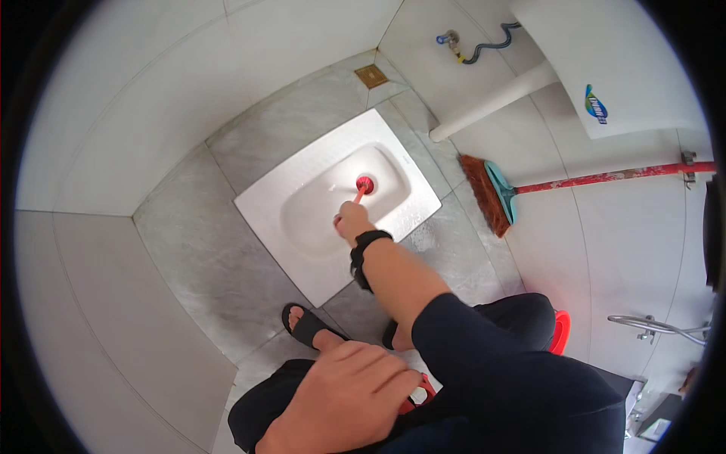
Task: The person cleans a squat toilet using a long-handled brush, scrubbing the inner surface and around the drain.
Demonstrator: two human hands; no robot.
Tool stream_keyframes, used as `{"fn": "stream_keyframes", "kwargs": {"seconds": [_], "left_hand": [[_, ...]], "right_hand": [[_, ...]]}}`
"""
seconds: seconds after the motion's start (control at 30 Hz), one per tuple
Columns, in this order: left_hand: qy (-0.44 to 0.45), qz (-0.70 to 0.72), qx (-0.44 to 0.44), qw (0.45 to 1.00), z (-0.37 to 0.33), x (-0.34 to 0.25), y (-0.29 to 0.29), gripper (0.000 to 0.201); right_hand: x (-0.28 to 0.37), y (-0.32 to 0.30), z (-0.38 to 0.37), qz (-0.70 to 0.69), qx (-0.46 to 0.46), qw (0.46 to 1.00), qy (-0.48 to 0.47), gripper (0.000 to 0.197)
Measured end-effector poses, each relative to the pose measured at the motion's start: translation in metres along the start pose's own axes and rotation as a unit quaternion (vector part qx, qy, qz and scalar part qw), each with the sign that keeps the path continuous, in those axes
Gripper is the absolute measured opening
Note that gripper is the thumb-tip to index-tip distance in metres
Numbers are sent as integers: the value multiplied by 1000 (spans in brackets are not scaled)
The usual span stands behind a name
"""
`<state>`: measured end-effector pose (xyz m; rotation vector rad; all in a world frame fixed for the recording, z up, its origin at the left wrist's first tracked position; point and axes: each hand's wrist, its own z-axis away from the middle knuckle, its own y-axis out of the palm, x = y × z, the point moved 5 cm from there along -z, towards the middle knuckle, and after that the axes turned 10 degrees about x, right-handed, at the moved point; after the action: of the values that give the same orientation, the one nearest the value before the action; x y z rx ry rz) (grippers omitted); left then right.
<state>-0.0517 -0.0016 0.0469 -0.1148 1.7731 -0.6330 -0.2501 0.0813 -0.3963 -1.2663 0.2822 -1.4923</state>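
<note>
Right hand (pixel 352 221) closed around red plunger (pixel 363 186) handle, cup pressed upright over drain of white squat toilet pan (pixel 302 219) for suction. Left hand (pixel 344 393) resting on knee, apparently gripping something red.

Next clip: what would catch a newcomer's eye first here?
The right hand holds a red plunger down in the white squat toilet pan at the centre of the grey floor. To the right, a broom leans against the wall.
</note>
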Motion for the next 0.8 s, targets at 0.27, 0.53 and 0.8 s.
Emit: {"fn": "stream_keyframes", "kwargs": {"seconds": [0.27,0.53,0.8], "left_hand": [[-22,6,-19,1000,9,1,-9,30],[23,-18,14,999,-3,-1,4,10],[15,-11,25,1000,-8,10,11,7]], "right_hand": [[-61,-135,21,295,184,936,-55,19],[52,-178,32,529,220,803,-165,18],[-4,-133,-16,480,219,846,-72,23]]}}
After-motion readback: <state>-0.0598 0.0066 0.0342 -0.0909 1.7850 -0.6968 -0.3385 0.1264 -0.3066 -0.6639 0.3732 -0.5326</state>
